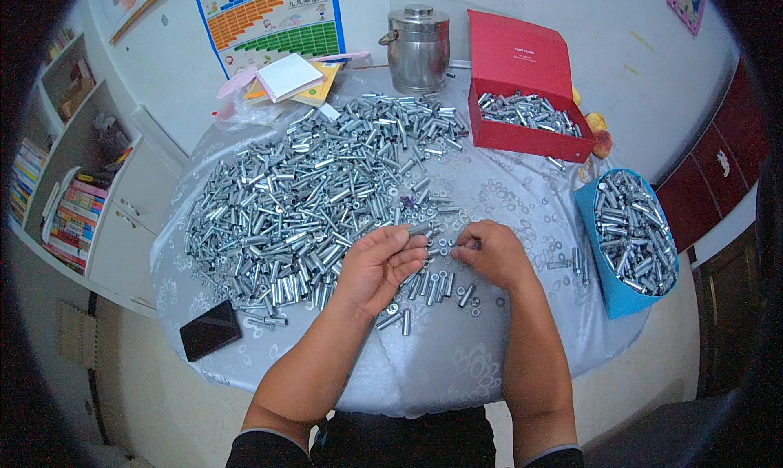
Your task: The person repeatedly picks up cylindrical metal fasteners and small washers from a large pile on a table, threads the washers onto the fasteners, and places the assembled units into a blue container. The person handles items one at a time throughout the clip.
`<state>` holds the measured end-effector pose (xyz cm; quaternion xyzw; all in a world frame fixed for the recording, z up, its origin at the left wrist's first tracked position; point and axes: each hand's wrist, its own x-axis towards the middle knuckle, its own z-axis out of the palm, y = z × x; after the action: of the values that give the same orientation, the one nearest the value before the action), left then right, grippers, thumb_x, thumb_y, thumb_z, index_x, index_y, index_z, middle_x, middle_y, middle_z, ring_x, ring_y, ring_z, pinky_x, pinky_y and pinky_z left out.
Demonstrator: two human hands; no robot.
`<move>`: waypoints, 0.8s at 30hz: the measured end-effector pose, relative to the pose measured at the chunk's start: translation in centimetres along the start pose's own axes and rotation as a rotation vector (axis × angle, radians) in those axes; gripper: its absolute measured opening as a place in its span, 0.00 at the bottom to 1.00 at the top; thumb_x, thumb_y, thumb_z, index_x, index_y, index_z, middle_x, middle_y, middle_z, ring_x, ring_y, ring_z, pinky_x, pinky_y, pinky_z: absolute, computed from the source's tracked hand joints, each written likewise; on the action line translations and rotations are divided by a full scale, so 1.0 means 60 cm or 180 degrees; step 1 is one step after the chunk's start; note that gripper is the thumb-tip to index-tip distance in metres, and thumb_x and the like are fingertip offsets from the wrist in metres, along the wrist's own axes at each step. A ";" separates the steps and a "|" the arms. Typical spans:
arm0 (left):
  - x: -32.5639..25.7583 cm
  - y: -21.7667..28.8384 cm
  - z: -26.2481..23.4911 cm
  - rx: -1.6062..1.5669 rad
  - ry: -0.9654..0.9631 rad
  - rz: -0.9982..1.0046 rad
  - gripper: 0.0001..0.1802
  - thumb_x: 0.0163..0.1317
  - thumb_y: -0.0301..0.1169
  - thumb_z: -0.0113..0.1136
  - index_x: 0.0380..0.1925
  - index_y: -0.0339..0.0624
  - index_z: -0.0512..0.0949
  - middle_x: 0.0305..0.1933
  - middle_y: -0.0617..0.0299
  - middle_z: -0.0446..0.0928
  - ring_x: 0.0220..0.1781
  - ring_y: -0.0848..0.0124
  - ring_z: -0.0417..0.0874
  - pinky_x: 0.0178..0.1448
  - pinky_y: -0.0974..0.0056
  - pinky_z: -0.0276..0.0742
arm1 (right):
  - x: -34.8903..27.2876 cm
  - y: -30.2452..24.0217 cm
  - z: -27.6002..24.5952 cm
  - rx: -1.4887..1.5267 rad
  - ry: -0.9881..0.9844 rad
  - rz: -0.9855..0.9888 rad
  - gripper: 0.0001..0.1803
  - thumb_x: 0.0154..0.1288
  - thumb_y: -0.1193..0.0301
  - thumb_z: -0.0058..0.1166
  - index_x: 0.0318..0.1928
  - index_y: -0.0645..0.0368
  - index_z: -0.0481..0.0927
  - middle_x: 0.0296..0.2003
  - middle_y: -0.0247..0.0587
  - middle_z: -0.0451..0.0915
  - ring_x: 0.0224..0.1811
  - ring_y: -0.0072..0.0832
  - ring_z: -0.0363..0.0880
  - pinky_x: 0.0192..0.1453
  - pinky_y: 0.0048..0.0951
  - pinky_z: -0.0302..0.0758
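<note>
My left hand (379,264) is turned palm up over the front of a large heap of silvery metal sleeves and bolts (326,182). Its thumb and index finger pinch a metal sleeve (421,229), partly lost against the heap. Just to the right, my right hand (493,252) has its fingertips pressed together; whatever is between them is too small to make out. In the gap between my hands lie several small nuts (444,243). Below them, loose sleeves (432,286) rest on the silver-grey tablecloth (440,346).
A blue container (581,203) filled with metal pieces stands at the right. Behind sit an open red box (530,140) holding more, a steel canister (418,52), peaches (602,144) and notepads (289,78). A black phone (210,331) lies at the front left edge.
</note>
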<state>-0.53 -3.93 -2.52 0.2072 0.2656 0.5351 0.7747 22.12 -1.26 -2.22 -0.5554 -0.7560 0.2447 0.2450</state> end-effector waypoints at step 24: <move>-0.003 -0.004 0.005 0.0262 -0.0010 -0.0057 0.10 0.68 0.26 0.51 0.45 0.31 0.74 0.41 0.46 0.82 0.38 0.64 0.86 0.41 0.66 0.86 | 0.002 -0.050 -0.001 0.3271 0.0208 0.0133 0.07 0.62 0.73 0.58 0.39 0.63 0.81 0.27 0.30 0.79 0.24 0.15 0.72 0.28 0.18 0.69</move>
<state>-0.21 -4.21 -2.40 0.2373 0.2879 0.5165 0.7707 19.98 -1.93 -0.22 -0.3857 -0.5189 0.5720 0.5048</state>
